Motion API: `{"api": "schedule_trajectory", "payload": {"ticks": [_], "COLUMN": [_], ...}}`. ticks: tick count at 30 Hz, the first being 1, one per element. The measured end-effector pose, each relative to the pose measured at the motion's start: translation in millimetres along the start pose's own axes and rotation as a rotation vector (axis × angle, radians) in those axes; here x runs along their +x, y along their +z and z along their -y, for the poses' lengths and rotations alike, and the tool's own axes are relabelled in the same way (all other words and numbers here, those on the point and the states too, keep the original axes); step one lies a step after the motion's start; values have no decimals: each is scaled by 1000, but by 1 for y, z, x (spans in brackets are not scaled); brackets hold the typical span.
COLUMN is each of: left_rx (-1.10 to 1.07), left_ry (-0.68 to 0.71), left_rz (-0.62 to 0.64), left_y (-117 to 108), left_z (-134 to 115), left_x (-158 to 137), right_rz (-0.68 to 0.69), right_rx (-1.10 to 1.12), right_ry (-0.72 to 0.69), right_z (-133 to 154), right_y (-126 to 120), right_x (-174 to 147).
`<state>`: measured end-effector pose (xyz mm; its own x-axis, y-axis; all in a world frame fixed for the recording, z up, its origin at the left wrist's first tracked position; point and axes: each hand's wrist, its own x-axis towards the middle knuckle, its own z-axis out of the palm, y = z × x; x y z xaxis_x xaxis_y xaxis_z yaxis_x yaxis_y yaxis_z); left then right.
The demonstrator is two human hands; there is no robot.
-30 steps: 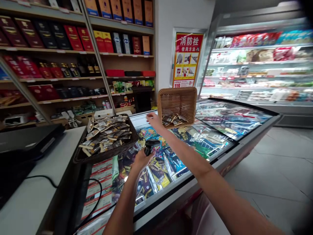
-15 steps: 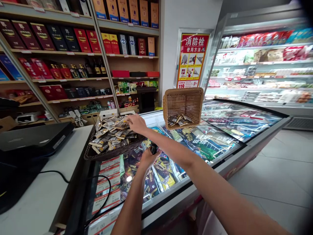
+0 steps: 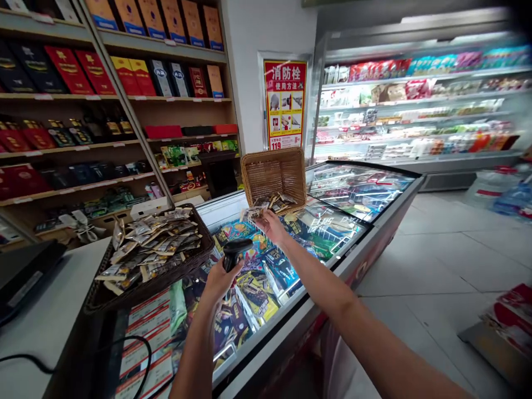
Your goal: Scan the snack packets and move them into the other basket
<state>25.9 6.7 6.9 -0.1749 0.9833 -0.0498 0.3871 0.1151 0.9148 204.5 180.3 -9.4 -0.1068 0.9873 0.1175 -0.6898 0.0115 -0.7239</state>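
Fingers tight: my right hand [image 3: 270,226] on a packet [image 3: 250,213] near the freezer's far edge [image 3: 222,210], left hand [image 3: 219,281] around a scanner [image 3: 236,247].

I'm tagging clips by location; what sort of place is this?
Probably a grocery or convenience store: a grey-framed, glass-topped chest freezer full of colourful packets, a brightly lit, open-fronted refrigerated case, and what looks like a black handheld barcode scanner in the left hand.

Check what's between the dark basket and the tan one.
Head view: the freezer's glass top, with bagged goods showing beneath; the right hand holds a small packet over it, by the tan basket.
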Motion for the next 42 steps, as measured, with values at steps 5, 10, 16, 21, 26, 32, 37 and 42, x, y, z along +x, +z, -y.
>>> {"api": "schedule_trajectory", "payload": {"ticks": [5,10,16,21,26,32,37,42], "left_rx": [-89,-120,-100,-66,-41,-16,7,49], "left_ry": [-14,-32,10,-10,11,27,33,37], "left_rz": [40,7,7,40,32,22,15,10], "left_y": [0,-1,-1,1,1,2,3,3], "left_z": [-4,-4,-7,-9,-14,-12,-14,-15], "left_x": [-2,0,-3,-3,-7,-8,-9,-8], "right_rz": [-15,-54,-95,-82,-70,-109,-122,-133], "right_rx": [7,-156,-279,-321,-308,-302,-316,-304], "right_ry": [51,-5,-35,-23,-21,3,24,34], "right_z": [3,-5,-14,-16,-16,-14,-14,-17], "right_y": [-4,-11,-23,-28,-30,-27,-27,-27], "right_x": [3,6,15,16,15,15,16,18]}}
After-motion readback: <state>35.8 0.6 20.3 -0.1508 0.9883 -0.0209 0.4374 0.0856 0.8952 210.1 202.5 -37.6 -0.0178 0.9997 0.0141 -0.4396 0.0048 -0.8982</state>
